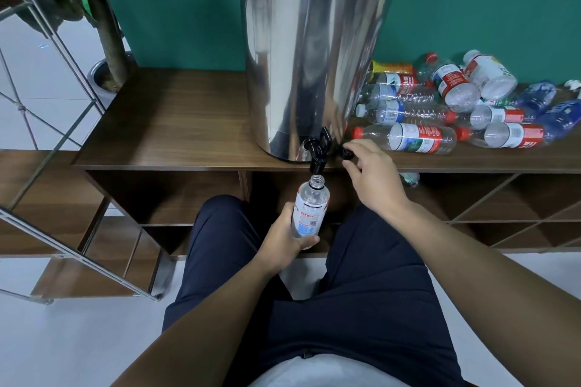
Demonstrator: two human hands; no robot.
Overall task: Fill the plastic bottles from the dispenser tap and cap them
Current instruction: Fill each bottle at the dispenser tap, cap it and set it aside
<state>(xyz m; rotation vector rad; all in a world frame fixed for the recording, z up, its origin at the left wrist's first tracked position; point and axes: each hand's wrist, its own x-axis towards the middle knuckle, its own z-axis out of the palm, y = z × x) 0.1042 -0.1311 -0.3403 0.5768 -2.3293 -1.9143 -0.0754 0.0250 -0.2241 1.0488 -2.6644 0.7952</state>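
Observation:
A tall steel dispenser [309, 53] stands on the wooden counter [176, 122], its black tap [318, 151] hanging over the front edge. My left hand [284, 240] grips an uncapped clear bottle [310, 207] upright, its mouth just below the tap spout. My right hand [369, 174] rests at the counter edge right of the tap, fingers pinching a small black cap [346, 153].
Several empty bottles [456, 104] with red or white caps lie piled on the counter right of the dispenser. Open shelf compartments [195, 198] run beneath the counter. A metal rack [47, 166] and a potted plant [105, 72] stand to the left. My legs are below.

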